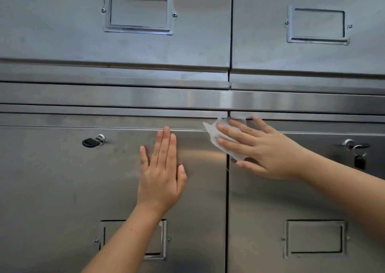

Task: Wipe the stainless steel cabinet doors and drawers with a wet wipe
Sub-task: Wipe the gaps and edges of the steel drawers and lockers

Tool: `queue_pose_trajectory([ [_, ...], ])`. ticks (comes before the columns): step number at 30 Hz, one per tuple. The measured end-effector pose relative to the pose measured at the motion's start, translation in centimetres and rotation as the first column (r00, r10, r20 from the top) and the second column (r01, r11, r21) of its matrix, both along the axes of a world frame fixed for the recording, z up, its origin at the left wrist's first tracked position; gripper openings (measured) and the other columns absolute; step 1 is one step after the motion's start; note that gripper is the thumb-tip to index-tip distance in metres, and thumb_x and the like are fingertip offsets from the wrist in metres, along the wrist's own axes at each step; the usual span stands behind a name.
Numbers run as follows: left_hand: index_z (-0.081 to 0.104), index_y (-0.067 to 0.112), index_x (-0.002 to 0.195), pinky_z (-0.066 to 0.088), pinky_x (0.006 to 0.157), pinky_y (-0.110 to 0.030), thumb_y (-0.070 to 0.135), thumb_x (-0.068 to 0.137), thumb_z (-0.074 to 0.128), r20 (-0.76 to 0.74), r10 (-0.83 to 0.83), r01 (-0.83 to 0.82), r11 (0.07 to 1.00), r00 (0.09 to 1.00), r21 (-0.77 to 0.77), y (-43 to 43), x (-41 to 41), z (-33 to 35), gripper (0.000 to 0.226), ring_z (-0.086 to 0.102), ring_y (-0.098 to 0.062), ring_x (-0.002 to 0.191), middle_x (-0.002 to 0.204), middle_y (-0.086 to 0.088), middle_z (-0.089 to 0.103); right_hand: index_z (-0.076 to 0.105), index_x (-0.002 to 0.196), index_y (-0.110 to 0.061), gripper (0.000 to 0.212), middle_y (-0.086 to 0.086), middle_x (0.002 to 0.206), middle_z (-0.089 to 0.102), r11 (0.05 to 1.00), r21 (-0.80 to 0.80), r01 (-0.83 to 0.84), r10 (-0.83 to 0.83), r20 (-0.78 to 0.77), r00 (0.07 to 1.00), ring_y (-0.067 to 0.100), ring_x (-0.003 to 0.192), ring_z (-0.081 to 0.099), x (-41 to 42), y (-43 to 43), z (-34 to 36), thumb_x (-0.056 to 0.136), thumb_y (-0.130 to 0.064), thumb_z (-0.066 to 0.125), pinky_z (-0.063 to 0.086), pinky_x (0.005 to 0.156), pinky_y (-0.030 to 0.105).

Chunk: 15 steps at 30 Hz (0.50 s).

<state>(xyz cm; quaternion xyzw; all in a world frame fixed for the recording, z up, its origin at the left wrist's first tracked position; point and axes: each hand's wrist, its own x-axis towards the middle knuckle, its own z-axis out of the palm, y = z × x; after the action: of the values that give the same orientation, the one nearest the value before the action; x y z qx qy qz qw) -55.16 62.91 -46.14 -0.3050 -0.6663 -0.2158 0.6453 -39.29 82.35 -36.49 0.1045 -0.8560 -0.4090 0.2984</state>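
The crumpled white wet wipe (212, 134) lay pressed against the top of the cabinet, straddling the dark gap (227, 210) between the left door (52, 189) and the right door (260, 220), just under the horizontal rail. The right hand (260, 153) held it there with spread, straight fingers, flat on the steel, not curled round it. The left hand (161, 179) lay flat on the left door, fingers straight and together, holding nothing.

Because the wipe was only pinned, not gripped, it could probably slide out from under the fingers, or a loose corner could catch in the gap. The bare left palm would likely leave fresh marks on the door.

A black-headed key (89, 142) sat in the left lock. A key ring (357, 147) with a dark fob hung from the right lock, and label holders (314, 239) stood proud on the doors. All of these would interrupt a broad sweep. Two drawers (62, 43) sat above the rail.
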Motion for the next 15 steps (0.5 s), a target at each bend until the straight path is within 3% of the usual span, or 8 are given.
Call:
queue_pose_trajectory([
  [4,0.027,-0.002,0.140,0.007,0.112,-0.049,0.025,0.085,0.033,0.000,-0.017,0.017,1.000,1.000,0.024,0.1,0.0,0.0,0.062,0.010,-0.018,0.143,0.148,-0.018,0.025,0.018,0.147,-0.028,0.057,0.002,0.155,0.018,0.997,-0.019,0.075,-0.075,0.006,0.997,0.024,0.139,0.028,-1.2,-1.3,0.5,0.094,-0.048,0.017,0.009,0.112,0.045],
  [8,0.025,-0.001,0.141,0.002,0.113,-0.045,0.024,0.085,0.033,0.022,-0.032,0.030,0.998,0.999,0.056,0.0,0.0,-0.1,0.062,0.016,-0.021,0.141,0.149,-0.018,0.023,-0.005,0.147,-0.033,0.059,-0.006,0.157,0.001,0.998,0.003,0.068,-0.068,-0.027,0.997,0.016,0.135,0.027,-2.9,-2.9,0.7,0.092,-0.053,0.006,-0.012,0.111,0.041],
  [10,0.027,-0.002,0.140,0.002,0.113,-0.045,0.024,0.085,0.034,0.029,-0.024,0.022,0.998,0.999,0.063,0.0,0.0,-0.1,0.062,0.020,-0.025,0.139,0.148,-0.018,0.024,-0.008,0.145,-0.035,0.058,-0.006,0.157,-0.001,0.999,0.012,0.049,-0.049,-0.020,0.999,0.015,0.135,0.026,-3.2,-3.4,1.0,0.094,-0.052,0.011,-0.015,0.110,0.041],
  [13,0.033,-0.004,0.139,0.004,0.112,-0.047,0.023,0.085,0.034,0.042,-0.018,0.015,0.998,0.999,0.062,0.0,0.1,-0.2,0.061,0.021,-0.026,0.138,0.147,-0.019,0.028,0.007,0.147,-0.034,0.054,-0.004,0.156,0.010,0.999,0.023,0.026,-0.027,0.013,1.000,0.016,0.136,0.029,-2.0,-2.8,1.4,0.096,-0.048,0.020,-0.010,0.112,0.042],
  [15,0.036,-0.004,0.138,0.007,0.111,-0.048,0.023,0.084,0.034,0.053,-0.026,0.022,0.998,0.998,0.063,-0.1,0.1,-0.2,0.060,0.022,-0.025,0.138,0.147,-0.019,0.030,0.030,0.145,-0.028,0.054,0.002,0.151,0.029,0.999,0.047,0.017,-0.017,0.000,1.000,0.020,0.132,0.039,-1.1,-2.4,1.5,0.094,-0.046,0.023,0.006,0.111,0.048],
])
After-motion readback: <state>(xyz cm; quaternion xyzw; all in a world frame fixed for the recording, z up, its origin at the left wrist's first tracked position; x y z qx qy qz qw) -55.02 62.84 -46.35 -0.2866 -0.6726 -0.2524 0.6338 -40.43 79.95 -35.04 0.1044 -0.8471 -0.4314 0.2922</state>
